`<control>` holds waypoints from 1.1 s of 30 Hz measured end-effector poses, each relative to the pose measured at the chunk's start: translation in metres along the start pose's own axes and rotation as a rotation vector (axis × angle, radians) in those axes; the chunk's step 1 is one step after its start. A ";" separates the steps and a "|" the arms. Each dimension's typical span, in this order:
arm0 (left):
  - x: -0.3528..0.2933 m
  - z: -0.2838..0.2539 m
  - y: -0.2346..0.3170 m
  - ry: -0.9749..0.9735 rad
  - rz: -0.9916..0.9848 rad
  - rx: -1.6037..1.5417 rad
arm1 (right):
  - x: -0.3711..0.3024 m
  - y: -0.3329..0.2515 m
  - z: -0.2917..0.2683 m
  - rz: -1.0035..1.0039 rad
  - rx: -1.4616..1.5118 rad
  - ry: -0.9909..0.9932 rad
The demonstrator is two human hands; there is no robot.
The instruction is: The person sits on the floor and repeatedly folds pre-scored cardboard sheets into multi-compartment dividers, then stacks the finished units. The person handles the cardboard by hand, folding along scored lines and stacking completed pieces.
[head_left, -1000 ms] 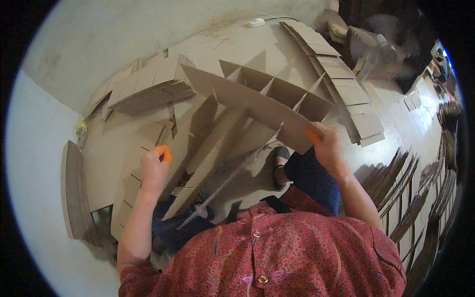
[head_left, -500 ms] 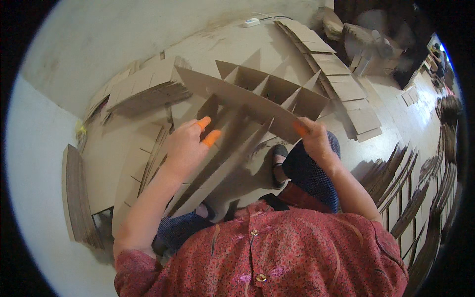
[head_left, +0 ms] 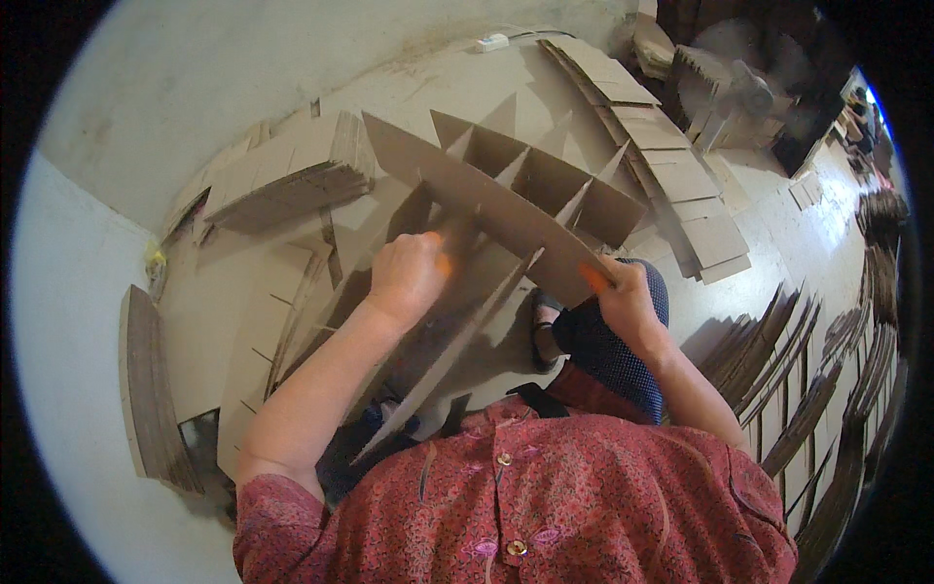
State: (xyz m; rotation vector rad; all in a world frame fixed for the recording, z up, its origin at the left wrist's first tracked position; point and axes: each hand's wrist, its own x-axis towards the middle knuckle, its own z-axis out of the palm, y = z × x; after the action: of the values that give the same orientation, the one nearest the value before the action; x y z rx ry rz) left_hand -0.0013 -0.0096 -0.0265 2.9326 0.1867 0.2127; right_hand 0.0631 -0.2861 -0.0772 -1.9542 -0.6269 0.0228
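Note:
A cardboard divider grid (head_left: pixel 516 190) of slotted brown strips stands tilted in front of me, its far cells open. My left hand (head_left: pixel 407 275), with an orange fingertip cover, presses on the strips at the grid's near left side and seems to grip one. My right hand (head_left: pixel 626 297), also orange-tipped, grips the right end of the long cross strip. My knee in dark dotted cloth (head_left: pixel 603 341) is under the right hand. Loose slotted strips (head_left: pixel 438 360) slope down toward my lap.
A stack of flat cardboard sheets (head_left: pixel 282 175) lies at the left on the floor. A row of cardboard pieces (head_left: pixel 671 165) runs along the right. More strip bundles (head_left: pixel 817 389) fan out at far right, another stack (head_left: pixel 146 389) at far left. A white power strip (head_left: pixel 491 42) lies by the wall.
My left hand has moved from the loose sheets at the left to the grid and now presses on its strips. The right hand stays on the long strip's right end.

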 end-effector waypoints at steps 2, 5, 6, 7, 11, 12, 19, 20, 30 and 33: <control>0.000 0.003 0.000 0.037 0.021 -0.002 | -0.002 0.010 0.001 0.024 -0.030 -0.008; 0.003 0.004 -0.004 0.047 -0.006 0.049 | -0.002 0.007 0.001 0.006 -0.005 -0.017; 0.003 0.004 -0.005 0.034 -0.008 0.051 | -0.003 0.004 0.000 -0.004 0.009 -0.015; 0.003 0.002 -0.005 0.021 -0.011 0.053 | -0.003 0.005 0.000 -0.007 -0.007 -0.022; 0.003 -0.001 -0.011 -0.041 0.001 -0.137 | -0.004 0.016 0.004 0.011 -0.063 -0.052; 0.002 -0.006 -0.010 0.039 -0.014 -0.181 | -0.003 0.018 0.004 0.027 -0.072 -0.061; 0.020 -0.030 -0.056 0.252 -0.043 -0.001 | 0.004 -0.023 -0.003 -0.094 -0.080 0.096; 0.023 -0.022 -0.065 0.144 -0.060 -0.039 | 0.005 -0.021 -0.002 -0.198 -0.160 0.030; 0.030 -0.017 -0.079 -0.017 -0.097 -0.073 | 0.021 -0.036 -0.014 -0.295 -0.336 -0.242; 0.027 -0.018 -0.081 -0.018 -0.143 -0.209 | 0.035 -0.034 -0.006 -0.328 -0.392 -0.281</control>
State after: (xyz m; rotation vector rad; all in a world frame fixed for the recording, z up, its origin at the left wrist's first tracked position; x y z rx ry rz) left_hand 0.0138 0.0759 -0.0218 2.6993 0.3477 0.1726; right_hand 0.0810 -0.2648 -0.0370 -2.2158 -1.2058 -0.0328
